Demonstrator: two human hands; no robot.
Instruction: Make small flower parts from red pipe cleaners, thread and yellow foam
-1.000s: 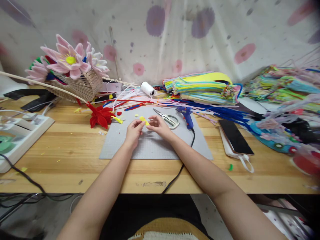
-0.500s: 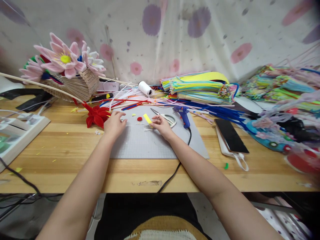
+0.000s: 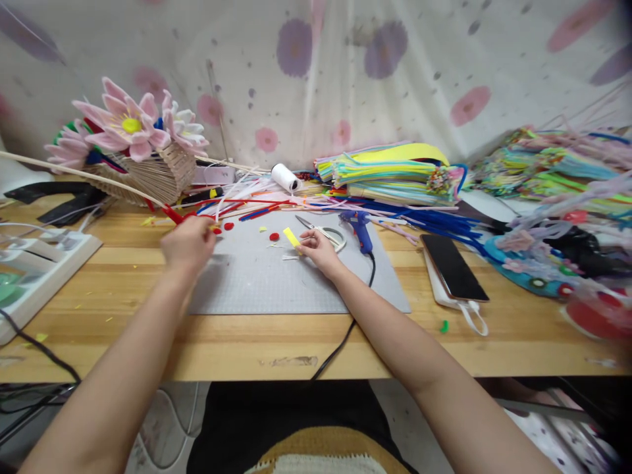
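My left hand (image 3: 188, 243) is over a red fuzzy flower (image 3: 172, 214) at the left of the grey cutting mat (image 3: 257, 289). Its fingers curl round the flower and hide most of it; the fingertips are slightly blurred. Between thumb and fingers, my right hand (image 3: 318, 252) pinches a short yellow strip (image 3: 291, 237), tilted above the mat. Just behind that hand lie scissors (image 3: 336, 236) with pale handles. A red disc (image 3: 274, 236) and a small yellow scrap (image 3: 263, 229) rest on the mat, with another red disc (image 3: 228, 226) nearer my left hand.
A blue glue gun (image 3: 359, 230) lies right of the scissors, its cord running to the table's front edge. Bundled pipe cleaners (image 3: 395, 174) and a thread spool (image 3: 285, 178) are behind. A phone (image 3: 454, 266) lies right; a power strip (image 3: 44, 283) and pink flowers (image 3: 123, 125) stand left.
My left hand has moved left from beside the red flower to over it, its fingers now curled. The red disc it covered shows. My right hand keeps the yellow strip nearly still.
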